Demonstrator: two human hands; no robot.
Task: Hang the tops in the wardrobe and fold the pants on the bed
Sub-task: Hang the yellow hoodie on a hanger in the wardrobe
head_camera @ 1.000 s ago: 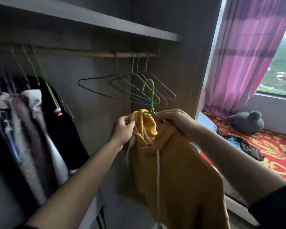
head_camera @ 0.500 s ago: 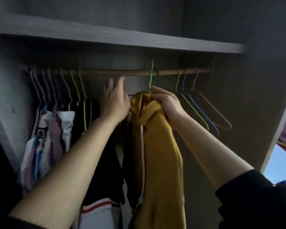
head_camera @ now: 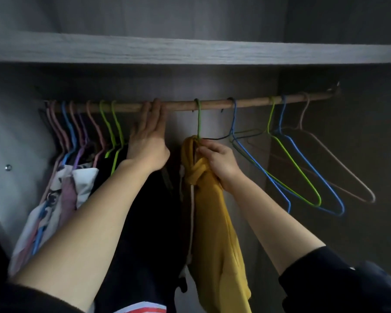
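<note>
A mustard-yellow hooded top [head_camera: 215, 218] hangs from a green wire hanger [head_camera: 198, 118] whose hook sits over the wooden wardrobe rail [head_camera: 253, 102]. My right hand [head_camera: 219, 163] grips the bunched neck of the top just below the hook. My left hand [head_camera: 148, 141] reaches up with straight fingers, their tips touching the rail left of the green hanger. A white drawstring dangles down the front of the top.
Several clothed hangers [head_camera: 77, 136] crowd the rail's left end, with dark garments [head_camera: 145, 222] behind my left arm. Several bare wire hangers [head_camera: 303, 168] in blue, green and brown hang on the right. A grey shelf [head_camera: 190, 50] runs above the rail.
The green hanger's hook has dropped onto the rail. My left hand rose from beside the top until its fingertips reached the rail. The view came closer to the wardrobe.
</note>
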